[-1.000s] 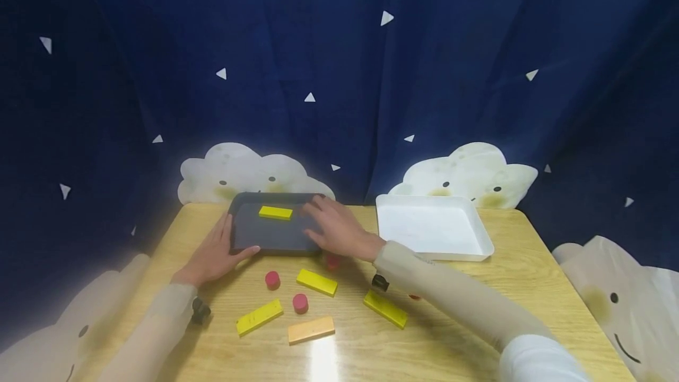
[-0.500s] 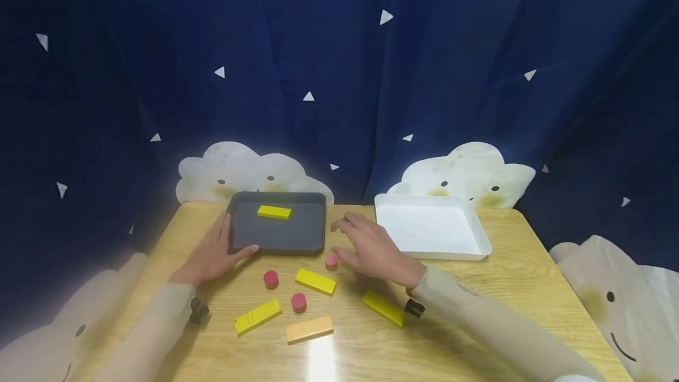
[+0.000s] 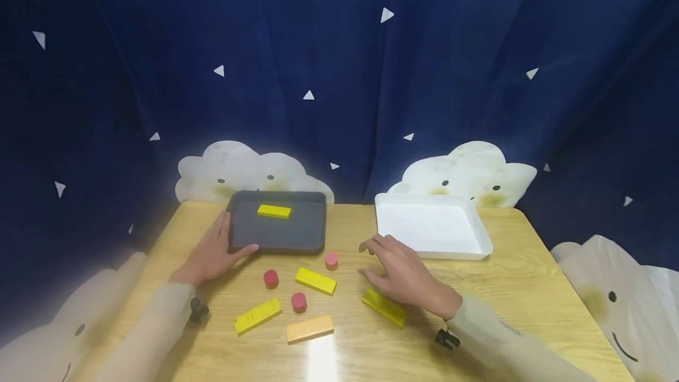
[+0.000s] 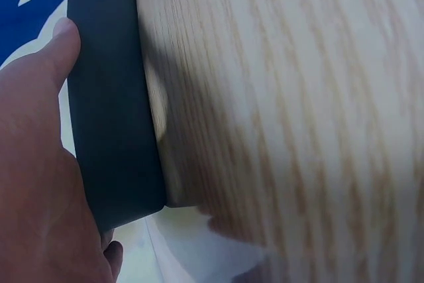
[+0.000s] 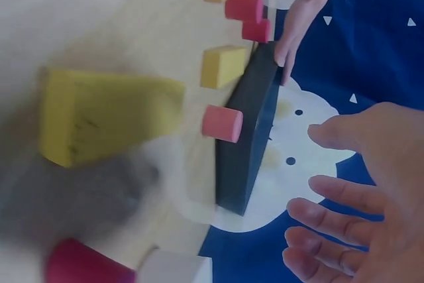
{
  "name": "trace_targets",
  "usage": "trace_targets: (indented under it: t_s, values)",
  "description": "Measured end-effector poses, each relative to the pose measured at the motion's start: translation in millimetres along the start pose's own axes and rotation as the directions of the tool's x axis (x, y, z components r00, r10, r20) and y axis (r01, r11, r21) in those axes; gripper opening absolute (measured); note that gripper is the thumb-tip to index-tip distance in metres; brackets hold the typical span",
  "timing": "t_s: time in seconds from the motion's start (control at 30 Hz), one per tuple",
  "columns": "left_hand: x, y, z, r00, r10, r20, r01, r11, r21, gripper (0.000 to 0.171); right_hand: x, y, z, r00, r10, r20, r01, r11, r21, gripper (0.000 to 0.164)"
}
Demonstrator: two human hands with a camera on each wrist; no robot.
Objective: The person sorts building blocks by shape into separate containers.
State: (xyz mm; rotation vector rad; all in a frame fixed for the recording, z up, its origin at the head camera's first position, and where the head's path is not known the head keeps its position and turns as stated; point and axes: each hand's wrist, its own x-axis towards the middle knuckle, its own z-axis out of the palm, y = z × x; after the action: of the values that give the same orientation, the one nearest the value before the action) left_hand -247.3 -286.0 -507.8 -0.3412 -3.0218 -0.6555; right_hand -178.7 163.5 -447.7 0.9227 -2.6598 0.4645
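While right hand (image 3: 408, 277) hovers, left (image 3: 209, 258) touches dark tray (image 3: 283, 237).

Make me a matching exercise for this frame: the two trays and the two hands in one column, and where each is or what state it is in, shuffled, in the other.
Column one
1. dark tray
2. white tray
3. left hand
4. right hand

Column two
A. held above the table, holding nothing
B. has a yellow block lying inside
C. stands near the far edge of the table, on the right
D. touches a tray

Right pairs: 1-B, 2-C, 3-D, 4-A
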Motion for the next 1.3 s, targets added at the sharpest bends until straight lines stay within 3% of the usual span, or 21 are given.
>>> trace_targets:
  t_s: [0.33, 0.7, 1.0, 1.3]
  values:
    - [0.2, -3.3, 3.7, 1.0, 0.021, -0.022, -0.021, 1.0, -0.007, 0.126, -35.1, -0.6, 12.4, 1.0, -0.012, -0.02, 0.012, 1.0, -0.029, 0.043]
    - [-0.2, -4.4, 3.3, 1.0, 0.016, -0.024, -0.017, 1.0, -0.012, 0.126, -60.1, -6.4, 24.2, 0.997, 0.069, 0.043, -0.067, 0.996, -0.054, 0.052]
    - [0.4, -1.7, 0.9, 1.0, 0.015, -0.023, -0.015, 1.0, -0.008, 0.125, -73.2, -5.8, 32.0, 0.998, 0.06, 0.019, -0.058, 0.991, -0.117, 0.052]
    - [-0.5, -3.5, 2.6, 1.0, 0.013, -0.025, -0.014, 1.0, -0.009, 0.125, -79.7, -10.5, 36.2, 0.993, 0.099, 0.066, -0.093, 0.992, -0.088, 0.047]
